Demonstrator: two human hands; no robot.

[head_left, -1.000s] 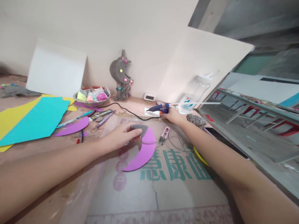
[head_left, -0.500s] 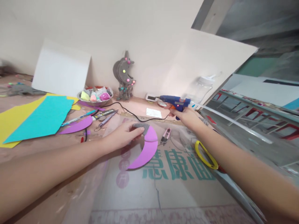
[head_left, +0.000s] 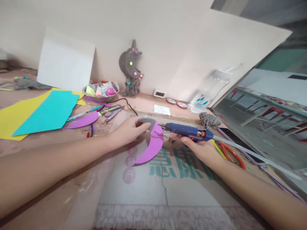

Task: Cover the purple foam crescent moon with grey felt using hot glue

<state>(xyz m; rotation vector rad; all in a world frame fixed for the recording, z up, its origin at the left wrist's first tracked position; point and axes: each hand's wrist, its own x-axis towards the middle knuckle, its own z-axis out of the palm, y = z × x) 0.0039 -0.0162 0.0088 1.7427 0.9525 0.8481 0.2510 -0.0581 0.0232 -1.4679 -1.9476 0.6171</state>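
Note:
My left hand [head_left: 133,131] pinches the upper end of a purple paper crescent [head_left: 153,145], where grey yarn [head_left: 146,121] is wrapped round it. In my right hand [head_left: 194,145] is a blue hot glue gun [head_left: 184,129], its nozzle pointing left at the crescent's edge, just beside the yarn wrapping. Whether the nozzle touches the paper I cannot tell. A clear glue stick [head_left: 251,151] sticks out of the gun's back. One loose strand of yarn runs across the crescent and down over the printed plastic sheet [head_left: 124,204] below.
Behind stand a metal bowl [head_left: 100,95] of clay packets, a grey crescent ornament [head_left: 130,68] and a clear bottle [head_left: 208,91]. A yarn ball [head_left: 209,120], a phone [head_left: 236,140] and orange-handled scissors [head_left: 232,155] lie right. Turquoise paper [head_left: 48,111] lies left.
My right hand has brought the glue gun down and toward me, from near the back of the table to the crescent's edge. My left hand keeps its hold on the crescent.

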